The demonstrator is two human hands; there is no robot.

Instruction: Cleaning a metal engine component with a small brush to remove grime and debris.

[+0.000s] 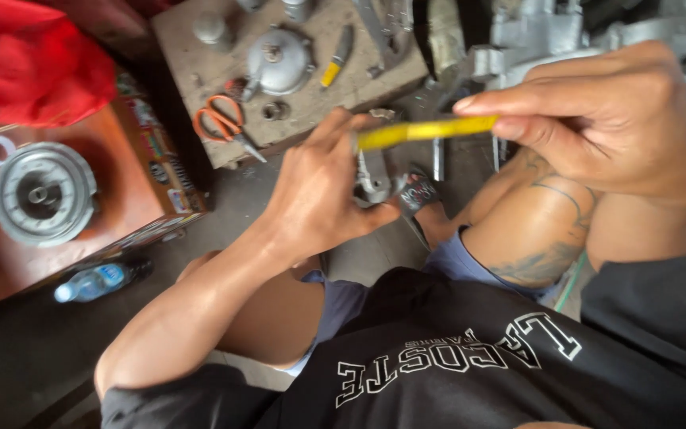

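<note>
The right hand (621, 119) is pinching a yellow strip (426, 131); the left hand (323, 195) is gripping a grey metal part (373, 179) just below the strip. A blue-labelled water bottle (97, 282) is lying far left.

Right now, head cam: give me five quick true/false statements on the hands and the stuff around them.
1. The right hand pinches a yellow strip between its fingers. True.
2. The left hand is empty. False: it holds a grey metal part.
3. Orange-handled scissors lie on the board. True.
4. The plastic bottle stands upright on the red box. False: it lies on its side on the floor.
5. A round grey metal cover sits on the red box. True.
</note>
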